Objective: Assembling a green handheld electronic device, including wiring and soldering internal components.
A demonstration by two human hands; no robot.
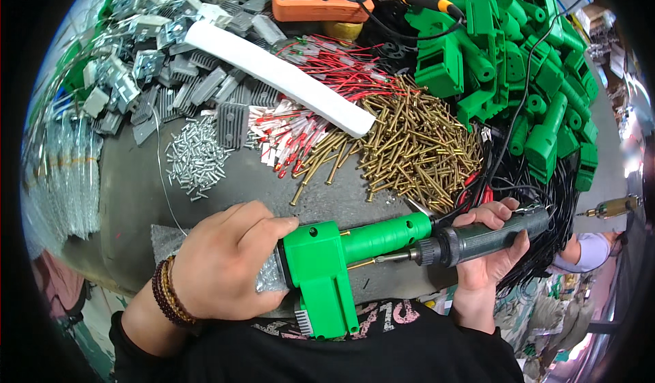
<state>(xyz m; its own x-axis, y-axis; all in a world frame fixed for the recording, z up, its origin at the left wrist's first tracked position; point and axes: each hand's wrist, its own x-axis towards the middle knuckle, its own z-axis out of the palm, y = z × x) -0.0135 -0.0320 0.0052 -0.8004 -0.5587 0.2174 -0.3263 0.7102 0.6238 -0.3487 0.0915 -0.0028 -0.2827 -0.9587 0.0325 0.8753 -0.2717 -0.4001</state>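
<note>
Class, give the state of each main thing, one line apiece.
Left hand: gripping casing
Right hand: holding screwdriver
Casing: held
Screwdriver: held, bit at screw
Multimeter: face up, power unclear
White strip: lying across wires
Brass screws: loose, heaped
Silver screws: loose, piled
Green parts: heaped
Finned blocks: heaped

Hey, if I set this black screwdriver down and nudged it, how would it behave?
The black screwdriver would probably roll, given its cylindrical body. It looks stiff, with that thick body and straight metal shaft. Its ridged collar might offer some grip.
</note>
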